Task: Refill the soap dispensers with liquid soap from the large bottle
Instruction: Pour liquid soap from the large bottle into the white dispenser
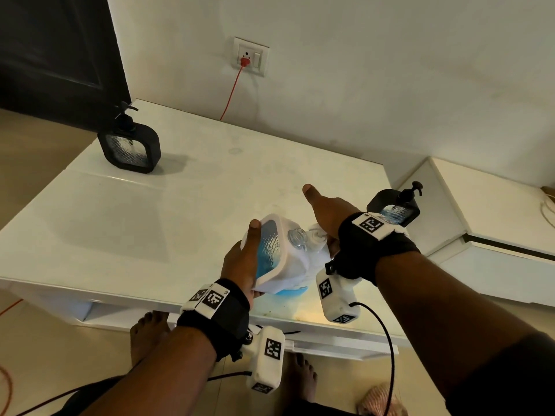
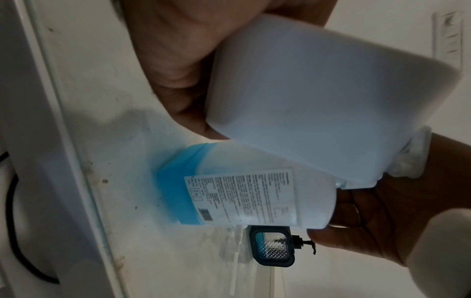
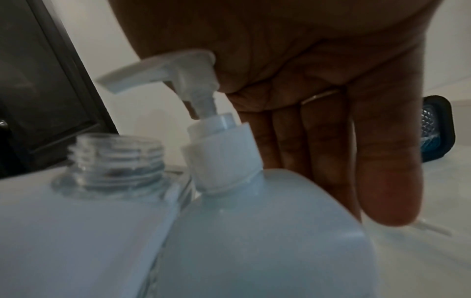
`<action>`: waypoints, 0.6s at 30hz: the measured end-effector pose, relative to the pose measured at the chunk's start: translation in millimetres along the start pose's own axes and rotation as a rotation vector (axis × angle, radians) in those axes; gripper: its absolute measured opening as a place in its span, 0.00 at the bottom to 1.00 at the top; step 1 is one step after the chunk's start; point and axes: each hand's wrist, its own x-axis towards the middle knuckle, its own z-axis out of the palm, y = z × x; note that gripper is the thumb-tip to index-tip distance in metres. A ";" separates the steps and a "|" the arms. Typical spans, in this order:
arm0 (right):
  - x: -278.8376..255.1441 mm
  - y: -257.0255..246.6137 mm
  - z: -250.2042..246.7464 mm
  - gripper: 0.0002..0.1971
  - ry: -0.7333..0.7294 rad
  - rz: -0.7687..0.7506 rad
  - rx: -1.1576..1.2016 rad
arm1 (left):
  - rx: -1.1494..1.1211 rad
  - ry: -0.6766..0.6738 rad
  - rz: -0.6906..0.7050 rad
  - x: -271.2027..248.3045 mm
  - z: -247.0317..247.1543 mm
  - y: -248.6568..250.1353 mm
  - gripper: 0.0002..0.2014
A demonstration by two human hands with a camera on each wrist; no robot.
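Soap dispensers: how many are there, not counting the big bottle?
3. A black dispenser stands at the table's far left corner, another black dispenser stands behind the right wrist, and a white dispenser, top off, is held in the left hand. None seem hidden.

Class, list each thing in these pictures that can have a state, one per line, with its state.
White dispenser: tilted, pump off, neck open, part filled with blue soap, gripped by left hand.
Large bottle: pump on, right hand on its pump, fingers straight.
Left black dispenser: upright, pump on.
Right black dispenser: upright, pump on.
Wall socket: red cable plugged in.
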 end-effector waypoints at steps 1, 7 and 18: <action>0.6 0.0 -0.7 0.39 -0.004 -0.003 0.000 | 0.001 0.001 -0.001 0.9 0.1 -0.5 0.29; 1.6 -1.3 2.4 0.39 0.029 -0.023 -0.018 | 0.012 -0.001 0.010 4.1 -1.5 -0.9 0.33; 2.6 5.7 7.0 0.36 0.119 -0.020 -0.052 | -0.013 -0.010 0.002 0.2 -0.1 -2.6 0.44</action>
